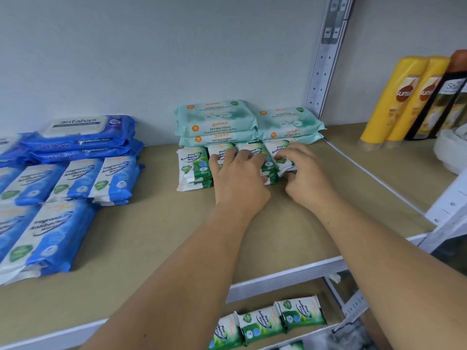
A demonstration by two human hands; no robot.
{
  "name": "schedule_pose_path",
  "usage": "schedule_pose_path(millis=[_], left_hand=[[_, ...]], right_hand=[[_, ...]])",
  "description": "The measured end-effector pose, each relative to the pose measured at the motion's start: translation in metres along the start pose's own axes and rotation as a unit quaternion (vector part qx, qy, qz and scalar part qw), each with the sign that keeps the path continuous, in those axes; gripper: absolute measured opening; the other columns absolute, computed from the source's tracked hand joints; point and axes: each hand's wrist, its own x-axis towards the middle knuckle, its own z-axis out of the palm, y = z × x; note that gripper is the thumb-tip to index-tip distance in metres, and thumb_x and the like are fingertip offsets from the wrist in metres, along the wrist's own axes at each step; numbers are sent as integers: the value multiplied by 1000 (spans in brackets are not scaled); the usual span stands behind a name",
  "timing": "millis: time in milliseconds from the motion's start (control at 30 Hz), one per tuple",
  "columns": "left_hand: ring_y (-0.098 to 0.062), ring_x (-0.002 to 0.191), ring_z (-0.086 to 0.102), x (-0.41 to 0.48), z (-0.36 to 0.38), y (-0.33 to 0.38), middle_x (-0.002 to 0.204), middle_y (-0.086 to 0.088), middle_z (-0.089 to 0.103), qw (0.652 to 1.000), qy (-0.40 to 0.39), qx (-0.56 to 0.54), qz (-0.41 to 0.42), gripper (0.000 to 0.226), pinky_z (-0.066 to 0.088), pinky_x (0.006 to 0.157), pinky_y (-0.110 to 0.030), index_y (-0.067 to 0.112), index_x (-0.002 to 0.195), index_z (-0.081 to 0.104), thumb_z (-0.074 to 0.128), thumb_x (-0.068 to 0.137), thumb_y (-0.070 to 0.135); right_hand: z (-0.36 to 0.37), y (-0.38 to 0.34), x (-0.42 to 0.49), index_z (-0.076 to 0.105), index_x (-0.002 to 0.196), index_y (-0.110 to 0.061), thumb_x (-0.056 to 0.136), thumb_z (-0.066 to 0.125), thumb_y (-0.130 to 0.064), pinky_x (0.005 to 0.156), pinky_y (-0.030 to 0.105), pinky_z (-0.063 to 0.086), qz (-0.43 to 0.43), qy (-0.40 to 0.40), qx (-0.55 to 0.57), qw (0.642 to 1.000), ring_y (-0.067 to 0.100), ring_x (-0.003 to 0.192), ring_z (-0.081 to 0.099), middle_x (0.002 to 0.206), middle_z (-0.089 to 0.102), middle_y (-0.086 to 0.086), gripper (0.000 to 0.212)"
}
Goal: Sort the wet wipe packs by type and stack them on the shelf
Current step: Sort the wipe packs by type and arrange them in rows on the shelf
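Blue packs: massed at the left edge of the shelf; lidded ones are stacked behind, small ones toward the front edge. They are judged to be grouped by type.
Teal packs: two stacks are set side by side at the back edge, right of centre.
Green packs: rowed just in front of the teal stacks, so that the small ones are kept visible.
Left hand: laid on the middle of the green row with fingers spread and fairly straight. Nothing is grasped; steadying is judged.
Right hand: fingers are curled over the end green pack, thumb tucked beneath, so the pack is gripped.
Forearms: stretched across the front edge, converging.
Lower green packs: seen below, so the sorting is judged unfinished.
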Motion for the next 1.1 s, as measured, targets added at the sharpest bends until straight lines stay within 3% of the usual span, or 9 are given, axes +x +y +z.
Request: schedule_pose_path(millis=[200,333,433,567,733,800,900,967,1100], left_hand=[[-24,129,45,0,0,0,123,7,64,1000,-2,7,1,46,20,107,-54,35,121,64,71,76,33],[-25,134,42,-3,-4,-1,131,6,60,1000,-5,7,1,49,19,108,-55,33,123,63,68,75,36],[-25,135,42,-13,-16,1,135,5,58,1000,19,1,15,51,23,108,-54,30,123,63,64,73,36],[-26,131,48,-46,-37,0,134,4,60,996,50,-67,24,52,34,104,-53,28,127,64,62,75,29],[-28,118,59,-95,-75,-4,126,-3,67,965,-41,-233,111,55,49,99,-42,17,124,69,52,72,6],[-29,120,58,-115,-93,2,128,-3,66,956,-81,-252,128,55,48,102,-40,19,123,69,47,74,9],[-28,117,58,-150,-112,18,121,-3,67,949,-67,-273,143,47,47,101,-36,16,115,71,47,76,6],[-26,112,60,-175,-116,30,115,-2,69,940,-74,-291,162,42,49,96,-34,15,110,71,48,77,3],[-23,97,63,-220,-97,40,107,1,69,928,-197,-263,173,43,54,82,-38,21,113,69,47,78,8]], right_hand=[[2,1,-2,70,115,-14,63,59,16,86,32,51,-10,6,-14,1000,26,111,59,126,55,5,61],[-9,-15,-12,56,138,-23,61,58,-12,110,44,41,25,51,-68,996,34,138,38,154,31,9,78],[-28,-31,-32,54,138,-20,61,56,-17,108,49,41,41,105,-51,992,34,132,44,144,42,9,77],[-56,-57,-86,62,126,-15,69,56,-3,105,41,43,68,141,1,988,25,121,51,129,52,4,59],[-89,-80,-155,61,126,-9,75,60,8,91,19,38,70,108,-7,992,23,117,50,130,49,8,54],[-98,-84,-183,61,127,-10,77,60,7,86,23,42,110,115,-10,987,25,113,51,129,50,8,53],[-105,-88,-221,62,125,-10,77,59,5,82,38,49,147,93,-38,984,28,105,55,124,52,8,50],[-105,-86,-241,66,119,-9,75,60,6,82,40,49,163,64,-49,983,29,99,58,117,56,10,47],[-102,-81,-278,67,119,-19,77,62,-5,88,38,50,295,-44,-40,954,27,101,61,115,60,5,45]])
